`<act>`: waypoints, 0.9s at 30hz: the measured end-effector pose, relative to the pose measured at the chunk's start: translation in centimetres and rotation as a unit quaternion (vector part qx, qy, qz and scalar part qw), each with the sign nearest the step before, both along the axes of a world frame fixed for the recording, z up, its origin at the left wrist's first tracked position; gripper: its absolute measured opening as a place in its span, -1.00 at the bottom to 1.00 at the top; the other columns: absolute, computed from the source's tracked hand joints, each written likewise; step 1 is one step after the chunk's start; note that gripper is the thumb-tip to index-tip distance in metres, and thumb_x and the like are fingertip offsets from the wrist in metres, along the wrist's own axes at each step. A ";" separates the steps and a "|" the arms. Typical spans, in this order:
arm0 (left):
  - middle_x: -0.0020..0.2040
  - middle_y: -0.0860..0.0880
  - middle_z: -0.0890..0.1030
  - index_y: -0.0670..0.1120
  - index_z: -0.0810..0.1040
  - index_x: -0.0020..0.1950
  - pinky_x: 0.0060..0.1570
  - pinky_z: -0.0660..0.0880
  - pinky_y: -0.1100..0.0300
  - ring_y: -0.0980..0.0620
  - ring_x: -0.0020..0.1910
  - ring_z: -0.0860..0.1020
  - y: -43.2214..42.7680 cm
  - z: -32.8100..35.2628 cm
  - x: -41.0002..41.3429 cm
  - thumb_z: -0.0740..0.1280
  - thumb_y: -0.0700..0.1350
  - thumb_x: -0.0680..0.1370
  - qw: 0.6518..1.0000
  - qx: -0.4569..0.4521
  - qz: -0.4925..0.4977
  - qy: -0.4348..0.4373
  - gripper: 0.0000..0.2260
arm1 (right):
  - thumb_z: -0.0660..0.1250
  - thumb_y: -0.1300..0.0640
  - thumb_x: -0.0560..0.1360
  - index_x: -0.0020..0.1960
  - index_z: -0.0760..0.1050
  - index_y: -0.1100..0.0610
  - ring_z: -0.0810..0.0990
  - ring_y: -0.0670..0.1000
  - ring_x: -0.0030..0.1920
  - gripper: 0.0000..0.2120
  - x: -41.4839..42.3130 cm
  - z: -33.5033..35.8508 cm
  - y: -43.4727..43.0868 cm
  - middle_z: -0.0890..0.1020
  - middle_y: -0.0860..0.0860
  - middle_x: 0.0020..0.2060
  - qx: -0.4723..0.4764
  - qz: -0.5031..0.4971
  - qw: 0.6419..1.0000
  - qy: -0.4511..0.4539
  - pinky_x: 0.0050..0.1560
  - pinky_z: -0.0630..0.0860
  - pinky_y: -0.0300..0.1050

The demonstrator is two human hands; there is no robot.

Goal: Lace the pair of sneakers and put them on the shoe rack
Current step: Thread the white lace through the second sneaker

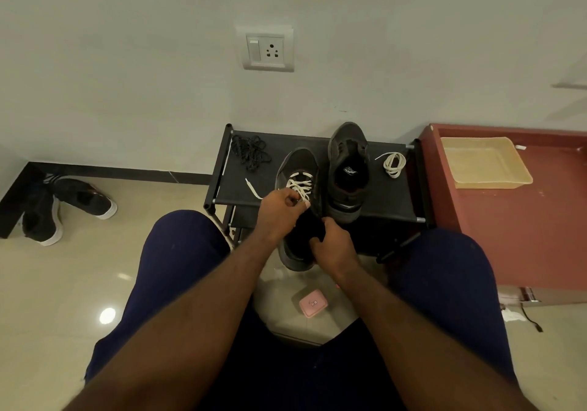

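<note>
A dark grey sneaker with a white lace partly threaded through its eyelets lies over the front edge of the black shoe rack, toe pointing away. My left hand pinches the white lace near the upper eyelets. My right hand grips the sneaker at its opening, near the heel. The second dark sneaker stands on the rack to the right, with no lace in it. A coiled white lace lies on the rack's right end. One loose lace end trails left of the held sneaker.
A tangle of black laces lies at the rack's back left. Another dark pair of shoes sits on the floor at the left wall. A red cabinet with a beige tray stands right. A pink pouch lies between my knees.
</note>
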State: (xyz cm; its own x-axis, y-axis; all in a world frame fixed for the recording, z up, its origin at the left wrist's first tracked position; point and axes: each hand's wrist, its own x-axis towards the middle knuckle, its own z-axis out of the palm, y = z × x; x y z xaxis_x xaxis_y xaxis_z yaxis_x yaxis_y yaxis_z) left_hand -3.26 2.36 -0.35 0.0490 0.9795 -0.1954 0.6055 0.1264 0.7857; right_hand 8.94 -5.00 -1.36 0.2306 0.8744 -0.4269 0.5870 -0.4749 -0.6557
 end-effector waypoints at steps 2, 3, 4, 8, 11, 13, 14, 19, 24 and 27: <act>-0.40 0.00 0.49 -0.10 0.60 -0.14 -0.32 0.45 0.23 0.10 -0.42 0.45 0.1 -0.2 0.0 0.49 -0.14 0.48 0.997 -0.028 0.025 -0.064 -0.91 | 0.31 0.20 0.55 0.32 0.43 0.12 0.61 0.13 0.13 -0.66 -0.1 -0.1 0.0 0.62 0.11 0.14 -0.002 0.002 1.000 -0.006 0.15 0.59 0.02; -0.40 -0.01 0.49 -0.10 0.59 -0.17 -0.35 0.46 0.24 0.11 -0.44 0.44 0.1 -0.1 0.1 0.48 -0.19 0.48 0.993 -0.044 0.037 -0.102 -0.91 | 0.31 0.21 0.55 0.32 0.43 0.12 0.61 0.13 0.14 -0.66 -0.1 -0.1 0.0 0.62 0.12 0.15 -0.002 0.003 1.000 -0.009 0.16 0.59 0.02; -0.40 -0.01 0.49 -0.10 0.57 -0.21 -0.35 0.45 0.24 0.12 -0.44 0.43 0.2 0.2 0.3 0.46 -0.23 0.49 0.989 -0.053 0.049 -0.130 -0.88 | 0.31 0.21 0.55 0.32 0.43 0.12 0.61 0.14 0.14 -0.66 -0.1 -0.1 0.0 0.62 0.12 0.15 0.000 0.004 1.000 -0.009 0.16 0.58 0.03; -0.31 -0.08 0.52 -0.16 0.57 -0.22 -0.35 0.41 0.26 0.11 -0.35 0.44 0.7 2.9 0.6 0.37 -0.19 0.57 0.968 -0.080 0.087 -0.223 -0.84 | 0.34 0.21 0.53 0.37 0.42 0.11 0.63 0.16 0.13 -0.59 0.4 -0.2 0.2 0.62 0.13 0.17 -0.005 -0.010 1.000 0.011 0.18 0.59 0.08; -0.15 -0.09 0.59 -0.14 0.58 -0.08 -0.07 0.49 0.13 0.02 -0.13 0.54 2.4 6.0 -1.3 0.30 -0.17 0.57 0.931 -0.123 0.123 -0.321 -0.91 | 0.37 0.22 0.52 0.41 0.39 0.08 0.64 0.15 0.10 -0.52 0.9 -0.1 0.2 0.60 0.13 0.17 -0.015 -0.026 0.999 0.045 0.12 0.63 0.13; -0.21 -0.05 0.59 -0.12 0.54 -0.07 -0.03 0.51 0.10 0.03 -0.15 0.58 3.9 8.2 -3.5 0.24 -0.17 0.59 0.903 -0.124 0.158 -0.381 -0.90 | 0.37 0.22 0.51 0.40 0.40 0.07 0.64 0.14 0.07 -0.52 1.0 0.0 0.3 0.60 0.12 0.14 -0.017 -0.034 0.998 0.058 0.05 0.65 0.15; -0.28 -0.03 0.56 -0.12 0.52 -0.09 -0.07 0.53 0.11 0.05 -0.25 0.58 4.7 9.1 -4.6 0.23 -0.18 0.59 0.888 -0.114 0.181 -0.407 -0.89 | 0.38 0.22 0.50 0.39 0.41 0.07 0.65 0.13 0.04 -0.53 1.1 0.0 0.3 0.61 0.12 0.12 -0.015 -0.038 0.997 0.062 0.02 0.66 0.15; -0.29 -0.04 0.56 -0.12 0.54 -0.14 -0.14 0.57 0.06 0.00 -0.30 0.54 7.6 10.5 -9.8 0.28 -0.15 0.51 0.980 0.043 0.180 -0.072 -0.91 | 0.38 0.22 0.48 0.35 0.44 0.11 0.67 0.12 -0.06 -0.56 0.7 0.3 0.4 0.63 0.14 0.06 0.000 -0.045 0.997 0.064 -0.04 0.68 0.13; -0.16 -0.03 0.63 -0.12 0.65 -0.05 -0.13 0.49 0.21 0.01 -0.15 0.60 4.5 8.2 -7.9 0.28 -0.16 0.58 0.983 0.076 -0.003 0.164 -0.85 | 0.38 0.21 0.48 0.33 0.45 0.12 0.66 0.16 -0.01 -0.57 0.4 0.5 0.3 0.63 0.14 0.05 0.008 -0.046 0.997 0.060 0.00 0.66 0.17; -0.04 -0.01 0.65 -0.12 0.65 0.04 -0.10 0.49 0.34 0.13 -0.11 0.59 1.5 5.3 -4.6 0.31 -0.17 0.61 0.989 0.044 -0.100 0.100 -0.88 | 0.37 0.20 0.50 0.34 0.44 0.13 0.67 0.16 -0.02 -0.58 0.3 0.7 0.2 0.63 0.14 0.07 0.004 -0.041 0.998 0.052 0.02 0.66 0.15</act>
State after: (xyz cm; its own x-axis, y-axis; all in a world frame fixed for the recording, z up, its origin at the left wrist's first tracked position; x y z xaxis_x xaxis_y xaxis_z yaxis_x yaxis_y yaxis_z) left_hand -7.88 3.83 4.99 0.2118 0.9679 -0.1351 0.7564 -0.0748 0.6498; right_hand 9.24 -4.82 -0.70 0.2565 0.8579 -0.4453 0.4744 -0.5131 -0.7153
